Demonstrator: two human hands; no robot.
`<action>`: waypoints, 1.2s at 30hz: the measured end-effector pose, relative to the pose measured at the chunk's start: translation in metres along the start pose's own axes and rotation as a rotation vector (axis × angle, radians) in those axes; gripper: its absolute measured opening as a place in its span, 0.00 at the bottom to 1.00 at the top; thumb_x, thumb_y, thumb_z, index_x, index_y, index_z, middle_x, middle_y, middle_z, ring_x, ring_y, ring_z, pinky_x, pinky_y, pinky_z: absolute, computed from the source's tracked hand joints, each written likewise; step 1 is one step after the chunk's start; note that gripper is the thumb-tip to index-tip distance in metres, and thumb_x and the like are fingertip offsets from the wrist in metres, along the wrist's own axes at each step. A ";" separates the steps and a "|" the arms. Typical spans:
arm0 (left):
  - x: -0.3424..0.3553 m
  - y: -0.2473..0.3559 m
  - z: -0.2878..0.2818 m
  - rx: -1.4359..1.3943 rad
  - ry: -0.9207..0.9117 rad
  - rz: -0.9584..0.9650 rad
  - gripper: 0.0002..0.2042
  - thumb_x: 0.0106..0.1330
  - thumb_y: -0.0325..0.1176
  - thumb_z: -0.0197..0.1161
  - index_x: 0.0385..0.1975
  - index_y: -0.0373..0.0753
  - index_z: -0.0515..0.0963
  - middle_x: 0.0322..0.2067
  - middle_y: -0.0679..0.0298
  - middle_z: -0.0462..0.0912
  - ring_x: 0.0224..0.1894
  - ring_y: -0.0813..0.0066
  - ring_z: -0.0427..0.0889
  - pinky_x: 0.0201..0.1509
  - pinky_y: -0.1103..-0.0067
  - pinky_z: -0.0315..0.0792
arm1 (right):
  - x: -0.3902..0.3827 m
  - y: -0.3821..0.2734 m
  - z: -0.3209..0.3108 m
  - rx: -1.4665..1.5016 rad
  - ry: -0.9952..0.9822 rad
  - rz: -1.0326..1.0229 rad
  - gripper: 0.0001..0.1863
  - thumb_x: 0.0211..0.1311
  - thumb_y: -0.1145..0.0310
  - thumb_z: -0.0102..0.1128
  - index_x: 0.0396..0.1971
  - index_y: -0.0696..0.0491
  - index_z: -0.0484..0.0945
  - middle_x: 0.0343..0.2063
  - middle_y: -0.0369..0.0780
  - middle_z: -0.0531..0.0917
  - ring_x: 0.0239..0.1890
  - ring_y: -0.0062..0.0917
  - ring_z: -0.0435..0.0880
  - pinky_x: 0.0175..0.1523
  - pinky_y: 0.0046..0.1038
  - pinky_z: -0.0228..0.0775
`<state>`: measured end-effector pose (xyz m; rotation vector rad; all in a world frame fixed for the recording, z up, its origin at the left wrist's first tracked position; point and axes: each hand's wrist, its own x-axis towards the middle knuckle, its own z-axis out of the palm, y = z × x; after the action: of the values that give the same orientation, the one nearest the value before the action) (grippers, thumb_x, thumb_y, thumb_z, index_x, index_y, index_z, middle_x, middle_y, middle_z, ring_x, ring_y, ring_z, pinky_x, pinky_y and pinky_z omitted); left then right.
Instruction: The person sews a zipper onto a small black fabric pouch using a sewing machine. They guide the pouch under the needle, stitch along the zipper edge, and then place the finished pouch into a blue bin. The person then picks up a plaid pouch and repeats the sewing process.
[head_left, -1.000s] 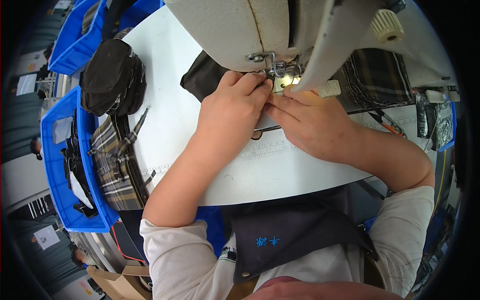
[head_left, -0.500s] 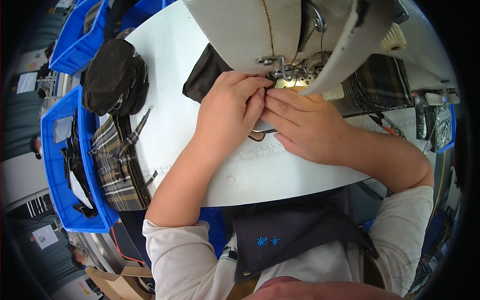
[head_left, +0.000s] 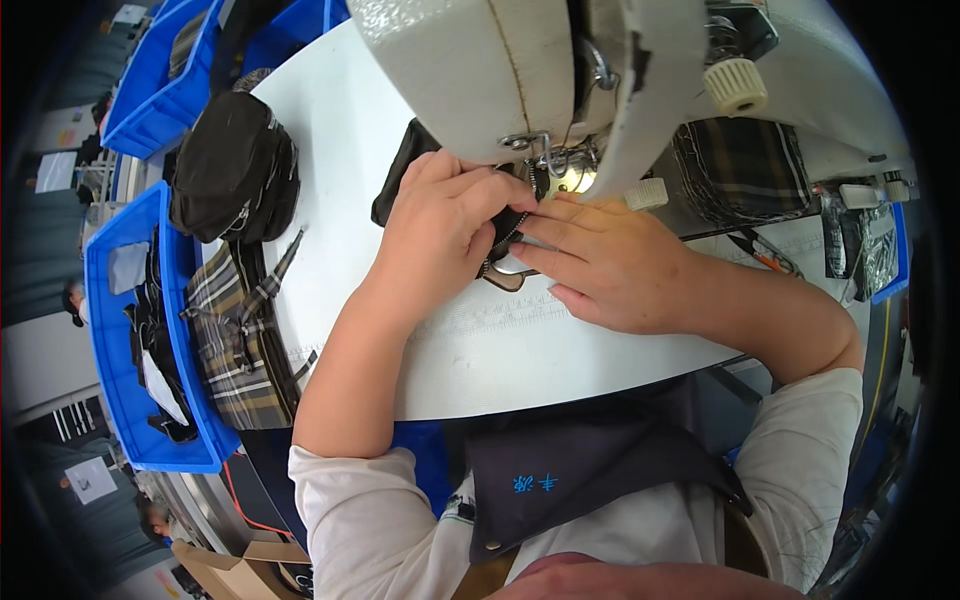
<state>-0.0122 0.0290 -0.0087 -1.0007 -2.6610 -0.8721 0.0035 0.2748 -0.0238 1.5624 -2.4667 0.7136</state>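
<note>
Both hands [head_left: 520, 235] have crept closer, seemingly pinching black fabric [head_left: 400, 175] between them.

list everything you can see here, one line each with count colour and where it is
sewing machine: one, off-white, top centre over the table
table: one, white, centre
black fabric piece: one, black, with a zipper, under both hands at the needle
dark fabric stack: one pile, black, left part of the table
plaid pieces: one pile, grey and tan plaid, hanging over the table's left edge
plaid stack: one, dark plaid, right of the machine
bins: at least two, blue, along the left side
apron: one, dark navy, bottom centre
cardboard box: one, brown, bottom left
left hand: one, pressing the black fabric piece
right hand: one, fingertips on the fabric by the needle
</note>
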 end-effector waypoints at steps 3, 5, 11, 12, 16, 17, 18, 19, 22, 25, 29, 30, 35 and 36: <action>0.004 0.010 -0.007 0.057 -0.061 -0.040 0.16 0.54 0.18 0.66 0.43 0.41 0.85 0.42 0.65 0.89 0.44 0.53 0.84 0.49 0.64 0.75 | -0.003 0.000 0.000 0.020 0.017 0.016 0.19 0.53 0.70 0.70 0.47 0.55 0.84 0.53 0.40 0.83 0.58 0.33 0.82 0.60 0.36 0.77; 0.004 0.020 -0.011 0.138 -0.086 -0.030 0.18 0.53 0.23 0.71 0.46 0.43 0.82 0.40 0.65 0.89 0.44 0.55 0.84 0.51 0.65 0.73 | -0.005 -0.001 -0.001 0.045 -0.023 0.056 0.17 0.51 0.71 0.70 0.43 0.55 0.83 0.52 0.40 0.84 0.56 0.33 0.83 0.58 0.36 0.76; -0.003 0.039 -0.002 0.323 -0.102 -0.119 0.22 0.52 0.23 0.73 0.49 0.47 0.79 0.36 0.65 0.88 0.43 0.56 0.84 0.52 0.65 0.71 | -0.005 0.002 0.007 0.083 0.118 0.030 0.14 0.48 0.72 0.72 0.37 0.54 0.80 0.50 0.43 0.84 0.52 0.35 0.83 0.59 0.37 0.75; -0.005 0.036 -0.002 0.292 -0.073 -0.102 0.21 0.55 0.19 0.70 0.50 0.44 0.79 0.34 0.65 0.87 0.40 0.61 0.84 0.52 0.69 0.72 | -0.005 0.002 0.007 0.085 0.116 0.026 0.14 0.48 0.72 0.72 0.37 0.54 0.80 0.50 0.44 0.84 0.53 0.36 0.83 0.60 0.37 0.75; -0.006 0.028 -0.004 -0.308 -0.103 -0.427 0.17 0.61 0.16 0.64 0.50 0.38 0.78 0.38 0.61 0.84 0.38 0.71 0.81 0.49 0.77 0.73 | -0.008 0.002 0.005 0.080 0.113 0.003 0.16 0.49 0.70 0.74 0.38 0.55 0.79 0.52 0.46 0.84 0.56 0.38 0.83 0.63 0.39 0.75; -0.007 0.026 -0.003 -0.384 -0.068 -0.421 0.17 0.61 0.16 0.63 0.49 0.38 0.78 0.39 0.59 0.84 0.38 0.69 0.81 0.50 0.76 0.73 | -0.009 0.003 0.006 0.079 0.114 -0.007 0.17 0.49 0.70 0.74 0.38 0.55 0.79 0.53 0.46 0.84 0.56 0.39 0.83 0.64 0.39 0.74; -0.010 0.021 -0.001 -0.459 -0.032 -0.415 0.17 0.61 0.16 0.63 0.49 0.38 0.78 0.41 0.58 0.84 0.38 0.67 0.82 0.50 0.75 0.73 | -0.009 0.003 0.006 0.065 0.119 -0.012 0.17 0.49 0.70 0.74 0.39 0.55 0.80 0.52 0.46 0.84 0.57 0.39 0.83 0.65 0.39 0.74; -0.009 0.021 -0.001 -0.535 0.006 -0.410 0.17 0.61 0.15 0.62 0.49 0.38 0.78 0.42 0.57 0.83 0.38 0.65 0.82 0.51 0.74 0.73 | -0.008 0.003 0.007 0.051 0.122 -0.017 0.17 0.50 0.70 0.74 0.39 0.56 0.80 0.52 0.47 0.85 0.57 0.39 0.83 0.65 0.39 0.74; 0.002 0.033 0.005 0.136 0.043 -0.111 0.17 0.61 0.16 0.64 0.49 0.40 0.79 0.38 0.60 0.84 0.37 0.60 0.83 0.51 0.65 0.70 | -0.008 0.003 0.007 0.020 0.124 -0.019 0.17 0.50 0.69 0.74 0.39 0.56 0.80 0.51 0.47 0.85 0.58 0.40 0.83 0.67 0.39 0.73; 0.006 0.030 0.018 0.356 0.138 -0.053 0.14 0.59 0.22 0.71 0.45 0.43 0.82 0.34 0.66 0.84 0.37 0.58 0.83 0.48 0.59 0.67 | -0.007 0.002 0.006 0.030 0.104 -0.014 0.16 0.51 0.69 0.73 0.39 0.56 0.80 0.49 0.47 0.85 0.57 0.40 0.83 0.66 0.39 0.73; 0.005 0.025 0.018 0.421 0.165 -0.032 0.11 0.56 0.28 0.77 0.37 0.45 0.85 0.30 0.70 0.83 0.37 0.61 0.83 0.46 0.60 0.65 | -0.005 0.002 0.006 0.031 0.114 -0.029 0.14 0.52 0.70 0.71 0.39 0.56 0.80 0.46 0.46 0.85 0.55 0.39 0.84 0.64 0.38 0.74; 0.007 0.025 0.018 0.414 0.157 -0.030 0.10 0.56 0.28 0.77 0.36 0.45 0.85 0.30 0.70 0.83 0.37 0.61 0.83 0.46 0.60 0.65 | -0.005 0.002 0.008 0.019 0.120 -0.029 0.14 0.52 0.70 0.71 0.38 0.56 0.80 0.46 0.45 0.84 0.54 0.38 0.83 0.63 0.37 0.74; 0.006 0.019 0.018 0.370 0.101 -0.005 0.09 0.56 0.28 0.77 0.35 0.45 0.86 0.31 0.71 0.83 0.37 0.62 0.83 0.45 0.61 0.67 | -0.004 0.002 0.012 -0.016 0.162 -0.046 0.11 0.53 0.70 0.69 0.36 0.55 0.79 0.42 0.44 0.84 0.50 0.36 0.83 0.60 0.35 0.75; 0.008 0.020 0.016 0.375 0.085 -0.013 0.08 0.56 0.28 0.76 0.35 0.45 0.87 0.31 0.71 0.83 0.37 0.62 0.83 0.45 0.61 0.67 | -0.005 0.002 0.012 -0.020 0.155 -0.044 0.11 0.53 0.70 0.69 0.36 0.55 0.79 0.42 0.44 0.84 0.49 0.36 0.83 0.60 0.35 0.75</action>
<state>-0.0046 0.0545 -0.0097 -0.8340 -2.6226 -0.3821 0.0052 0.2739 -0.0368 1.4890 -2.3145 0.7700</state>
